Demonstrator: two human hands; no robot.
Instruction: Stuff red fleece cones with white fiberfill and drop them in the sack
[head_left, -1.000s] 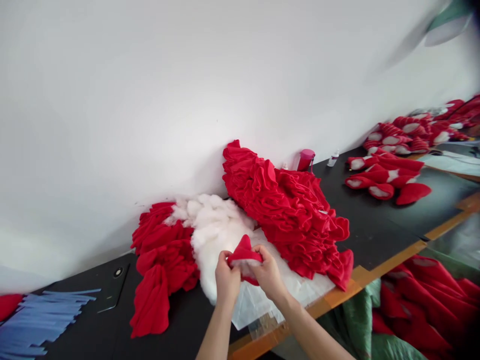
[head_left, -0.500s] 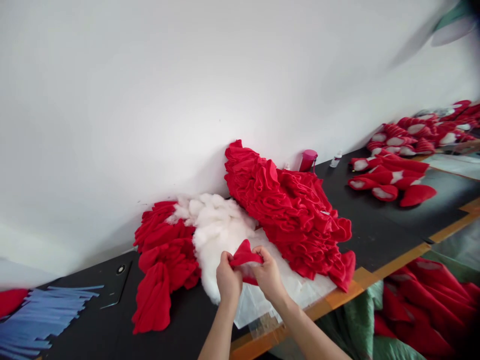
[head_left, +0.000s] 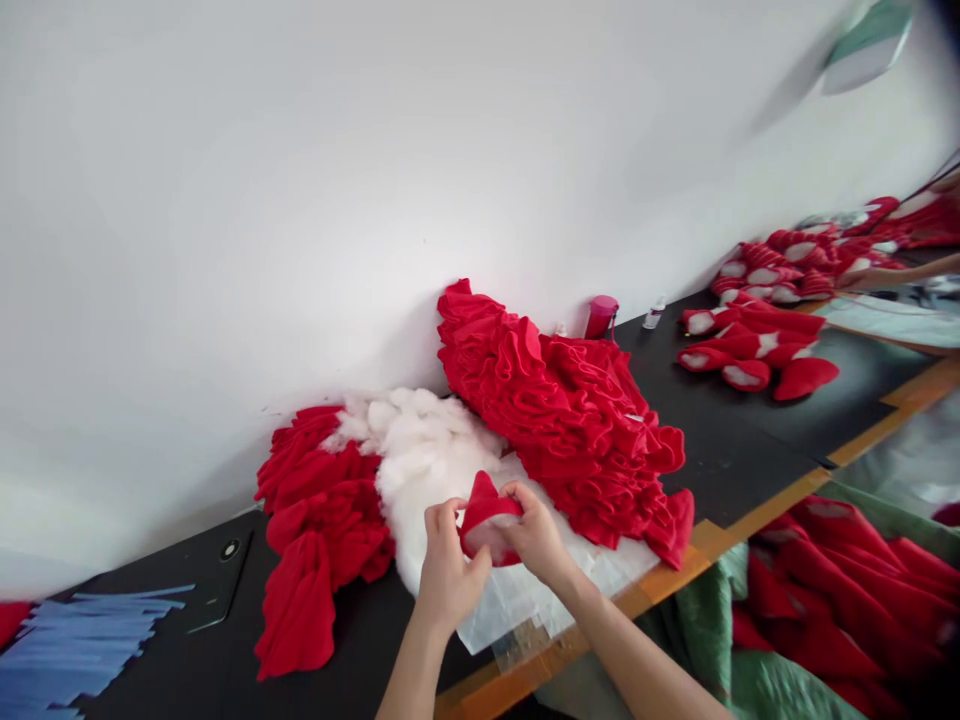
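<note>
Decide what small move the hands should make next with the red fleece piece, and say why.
Probably press the white filling deeper into the red fleece piece: the left hand and right hand grip its open edge, and filling shows at the mouth.

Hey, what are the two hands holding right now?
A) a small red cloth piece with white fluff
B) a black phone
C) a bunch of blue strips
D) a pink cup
A: the left hand and right hand both pinch the small red cloth piece, with white fluff showing at its opening.
</note>
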